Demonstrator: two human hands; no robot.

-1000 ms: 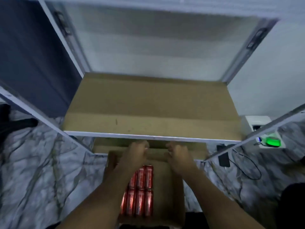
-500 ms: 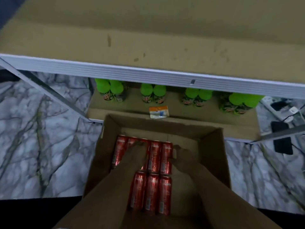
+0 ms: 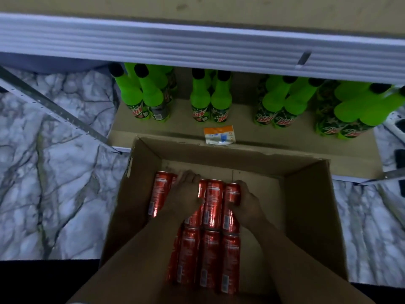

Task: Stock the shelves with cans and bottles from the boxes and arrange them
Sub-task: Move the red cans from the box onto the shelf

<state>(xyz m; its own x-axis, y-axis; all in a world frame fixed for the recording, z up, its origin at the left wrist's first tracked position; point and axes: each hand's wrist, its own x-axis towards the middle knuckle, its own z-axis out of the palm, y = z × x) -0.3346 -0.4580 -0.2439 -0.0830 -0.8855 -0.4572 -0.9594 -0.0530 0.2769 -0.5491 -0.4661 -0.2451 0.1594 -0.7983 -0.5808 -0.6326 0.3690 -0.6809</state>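
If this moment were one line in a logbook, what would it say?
stage: picking cans | left hand: on red cans in cardboard box | right hand: gripping end can | green bottles: on lower shelf

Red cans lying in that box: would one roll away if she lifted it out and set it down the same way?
Probably: the red cans lie on their round sides. Their glossy metal looks somewhat slippery. The right hand curls around one.
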